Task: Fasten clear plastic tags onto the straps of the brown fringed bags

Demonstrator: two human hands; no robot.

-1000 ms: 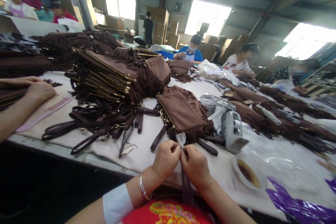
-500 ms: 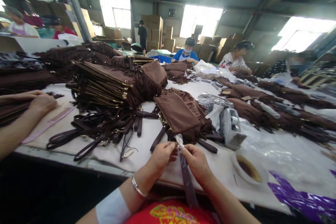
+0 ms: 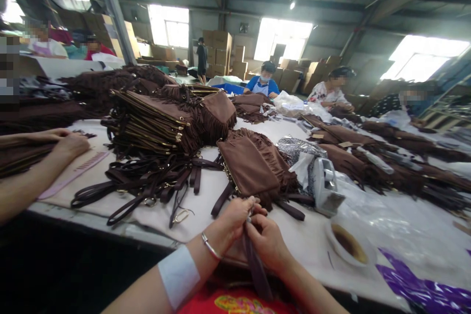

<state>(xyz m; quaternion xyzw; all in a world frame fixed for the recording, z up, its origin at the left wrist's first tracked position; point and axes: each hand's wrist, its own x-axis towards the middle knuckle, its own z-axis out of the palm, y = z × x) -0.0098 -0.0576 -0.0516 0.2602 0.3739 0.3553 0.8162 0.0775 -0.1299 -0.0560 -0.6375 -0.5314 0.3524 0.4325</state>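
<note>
A dark brown wrist strap (image 3: 258, 271) hangs down toward my lap from between my hands, its surface looking smooth and slightly shiny, perhaps from a plastic sleeve. My left hand (image 3: 238, 218) is closed around its top end, which the fingers mostly hide. Just below, my right hand (image 3: 268, 240) pinches the strap between thumb and fingers. Directly beyond my hands lies a brown fringed pouch (image 3: 250, 164) on the white table (image 3: 200, 201). Left of it spreads a heap of dark wrist straps (image 3: 147, 184) with metal rings.
A stack of zipped fringed pouches (image 3: 150, 122) rises behind the straps. At left, a co-worker's hands (image 3: 71, 147) work near a pink comb (image 3: 79, 171). To the right are a tape dispenser (image 3: 326, 186), a tape roll (image 3: 348, 243) and clear plastic bags (image 3: 401, 211).
My left hand has moved over the strap's top end, covering the clear plastic and metal piece that showed between my hands. My right hand has shifted slightly down and left.
</note>
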